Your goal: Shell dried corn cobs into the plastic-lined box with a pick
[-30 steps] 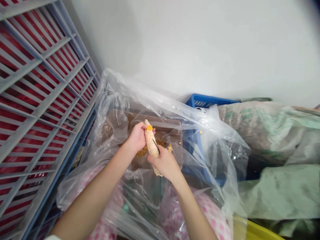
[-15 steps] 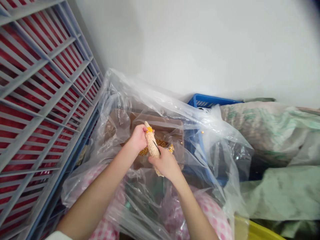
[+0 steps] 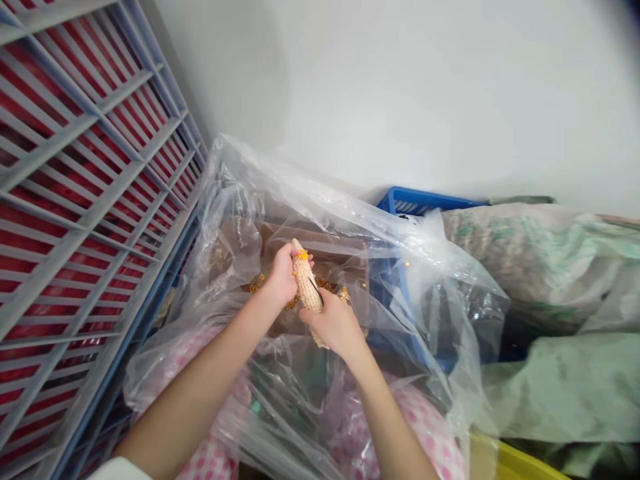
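We hold 1 corn cob [image 3: 307,288] above loose kernels [image 3: 257,284], its long axis slanting forward-left; our left grip [image 3: 284,275] pinches the upper end, nearer to the attached kernels [image 3: 303,255], our right grip [image 3: 336,324] clasps lower.

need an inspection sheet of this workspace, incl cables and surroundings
Surface: clear plastic sheet with brown cardboard at the middle.
Job's things: mostly bare corn cob, yellow kernels near its upper end; loose kernels below; thin dark object by the right hand, kind unclear.
Clutter: blue crate, stuffed sack and green-grey cloth on the right.
Hands: left hand around the cob's upper part, right hand at its lower part.
Cables: nothing seen.
Surroundings: white wall ahead; slatted crate on the left, red behind its slats.
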### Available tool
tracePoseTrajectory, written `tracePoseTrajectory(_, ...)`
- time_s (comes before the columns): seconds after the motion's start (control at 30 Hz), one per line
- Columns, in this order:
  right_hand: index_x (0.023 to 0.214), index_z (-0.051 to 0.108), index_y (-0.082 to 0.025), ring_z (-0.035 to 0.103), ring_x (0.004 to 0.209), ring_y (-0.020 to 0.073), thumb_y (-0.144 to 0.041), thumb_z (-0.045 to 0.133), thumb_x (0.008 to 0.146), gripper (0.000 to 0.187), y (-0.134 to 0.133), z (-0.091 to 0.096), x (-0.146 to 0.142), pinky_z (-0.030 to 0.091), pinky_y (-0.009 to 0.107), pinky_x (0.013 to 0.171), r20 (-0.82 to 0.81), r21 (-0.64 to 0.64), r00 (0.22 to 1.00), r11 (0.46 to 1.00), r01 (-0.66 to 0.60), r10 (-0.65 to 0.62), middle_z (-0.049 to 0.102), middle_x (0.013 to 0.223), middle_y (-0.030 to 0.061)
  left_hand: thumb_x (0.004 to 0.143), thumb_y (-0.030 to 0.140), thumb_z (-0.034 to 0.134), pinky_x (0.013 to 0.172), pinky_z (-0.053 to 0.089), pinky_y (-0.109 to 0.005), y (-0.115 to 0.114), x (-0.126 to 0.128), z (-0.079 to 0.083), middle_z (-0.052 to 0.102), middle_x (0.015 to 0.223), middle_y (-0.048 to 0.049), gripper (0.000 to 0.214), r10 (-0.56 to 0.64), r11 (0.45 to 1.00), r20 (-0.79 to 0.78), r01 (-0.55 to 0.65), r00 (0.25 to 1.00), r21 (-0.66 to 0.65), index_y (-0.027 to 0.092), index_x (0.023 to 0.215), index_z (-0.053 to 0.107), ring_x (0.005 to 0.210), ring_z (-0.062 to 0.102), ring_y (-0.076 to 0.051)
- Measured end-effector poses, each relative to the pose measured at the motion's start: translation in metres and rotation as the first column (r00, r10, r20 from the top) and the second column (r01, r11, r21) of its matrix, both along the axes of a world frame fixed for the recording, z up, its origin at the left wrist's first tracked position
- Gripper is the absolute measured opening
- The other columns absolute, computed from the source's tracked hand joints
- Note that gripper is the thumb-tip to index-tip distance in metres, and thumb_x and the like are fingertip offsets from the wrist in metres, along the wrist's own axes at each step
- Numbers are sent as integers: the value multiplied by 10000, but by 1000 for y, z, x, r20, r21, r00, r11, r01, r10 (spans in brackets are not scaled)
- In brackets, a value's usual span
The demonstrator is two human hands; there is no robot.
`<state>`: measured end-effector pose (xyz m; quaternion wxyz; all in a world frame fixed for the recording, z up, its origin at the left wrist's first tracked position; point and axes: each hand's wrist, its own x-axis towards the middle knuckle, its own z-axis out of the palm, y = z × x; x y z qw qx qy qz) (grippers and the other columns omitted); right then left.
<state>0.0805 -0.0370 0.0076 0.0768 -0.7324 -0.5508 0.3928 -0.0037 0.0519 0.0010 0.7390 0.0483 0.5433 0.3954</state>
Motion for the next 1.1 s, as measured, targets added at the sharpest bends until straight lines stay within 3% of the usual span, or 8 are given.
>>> tracePoseTrajectory(0.23,908,611,-204,608,735,195,-372,529,681,294,0,2,2,329,245,577,26,-11,999,1000,-26,27,668,805,47,510,44,392,443,374,-203,-2,-1,0,478,487,-25,140,5,1000,0,-5,1000,-26,147,588,448,441,438,-104)
tracePoseTrajectory(0.47,920,596,-219,615,754,213,-391,505,685,305,1,4,4,330,257,571,52,14,999,1000,-6,5,674,823,52,640,158,447,487,399,-221,-3,3,2,528,553,-30,44,-41,997,-20,42,999,70,147,610,478,497,502,-116)
tracePoseTrajectory(0.63,925,590,-220,625,770,244,-416,490,690,322,-2,2,1,341,278,575,161,10,986,999,-42,40,676,832,71,594,102,432,481,385,-205,-3,4,-5,501,529,-13,53,-11,999,-42,13,999,45,147,578,456,481,484,-99)
tracePoseTrajectory(0.8,918,589,-224,633,779,241,-403,498,695,301,-2,4,0,359,277,582,171,-8,983,998,-61,62,677,826,65,517,44,406,463,363,-192,-5,4,-2,491,509,-21,111,-9,1000,-41,9,999,16,144,549,442,459,439,-87)
tracePoseTrajectory(0.97,942,576,-225,638,790,247,-406,497,698,314,-1,6,1,372,282,587,196,8,980,999,-44,42,677,829,63,614,138,435,490,383,-217,-4,5,-1,495,528,-20,49,-12,997,-11,13,1000,82,145,577,467,468,464,-101)
tracePoseTrajectory(1.1,940,576,-221,637,795,260,-416,494,701,319,-1,5,0,392,296,607,224,-8,973,999,-50,51,676,827,72,573,83,437,499,375,-211,-5,7,-4,502,534,-12,70,16,998,-30,-15,999,58,141,590,472,470,467,-94)
